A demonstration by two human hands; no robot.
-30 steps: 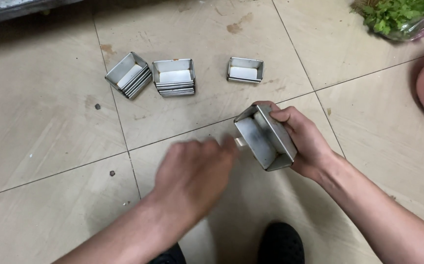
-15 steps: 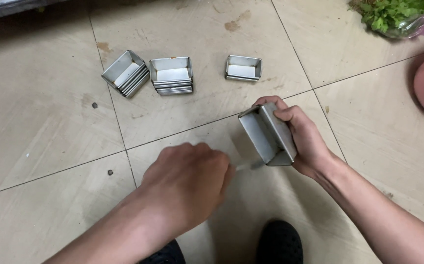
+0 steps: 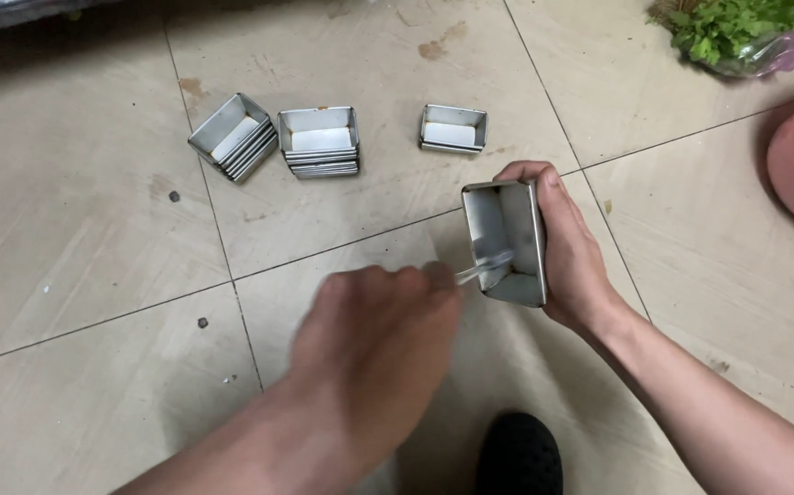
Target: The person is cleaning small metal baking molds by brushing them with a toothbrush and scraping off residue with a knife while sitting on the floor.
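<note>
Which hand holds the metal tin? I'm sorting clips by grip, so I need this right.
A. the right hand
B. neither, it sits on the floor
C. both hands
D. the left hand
A: the right hand wraps the metal tin, while the left hand holds a thin pale tool reaching into it.

Metal tin (image 3: 505,240): small rectangular loaf-shaped mould of dull silver metal, empty, tipped on its side so its open mouth faces the left hand (image 3: 374,353); clasped from behind by the right hand (image 3: 569,247), off the floor.
Tool (image 3: 484,264): thin pale stick, blurred, pinched at the left fingertips, its tip inside the tin's mouth.
</note>
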